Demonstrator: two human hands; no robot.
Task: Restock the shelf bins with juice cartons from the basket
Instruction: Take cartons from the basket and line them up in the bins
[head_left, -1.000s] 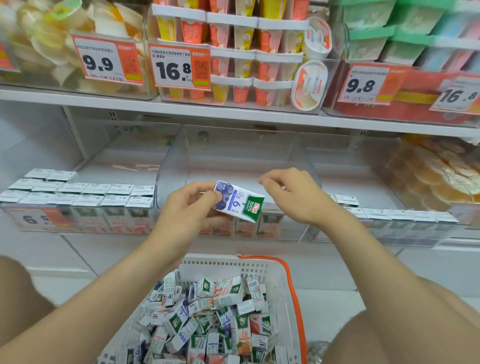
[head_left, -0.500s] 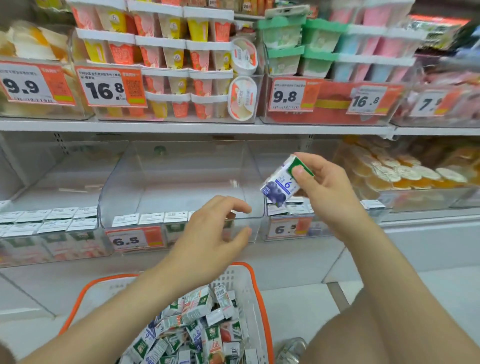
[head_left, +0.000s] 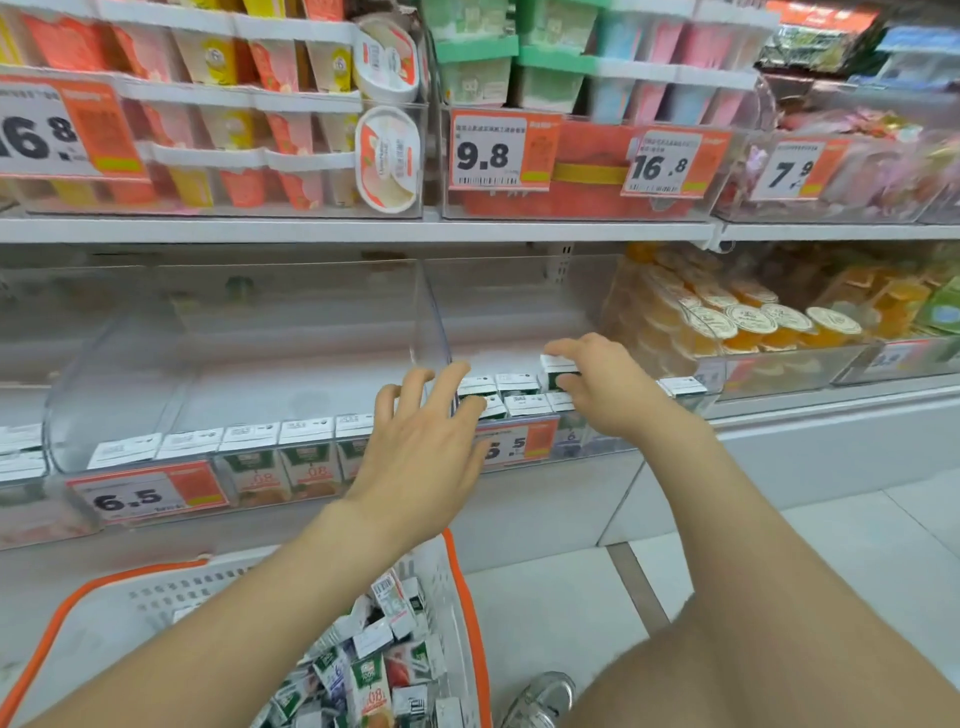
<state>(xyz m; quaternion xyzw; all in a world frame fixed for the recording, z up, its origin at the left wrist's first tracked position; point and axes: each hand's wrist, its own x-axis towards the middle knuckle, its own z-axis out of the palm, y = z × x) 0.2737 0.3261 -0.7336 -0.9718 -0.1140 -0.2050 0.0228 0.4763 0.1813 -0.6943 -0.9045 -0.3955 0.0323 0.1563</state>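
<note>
Grips with the curled fingers and thumb of the right hand (head_left: 602, 387) a green-and-white juice carton (head_left: 557, 370) behind the carton rows in the right-hand clear shelf bin (head_left: 434, 312), with the left hand (head_left: 423, 447) empty, fingers spread, above the orange-rimmed basket (head_left: 156, 597).

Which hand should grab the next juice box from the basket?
Probably left. The left hand is empty, nearer the basket. The right hand grips a carton at the shelf bin.
</note>
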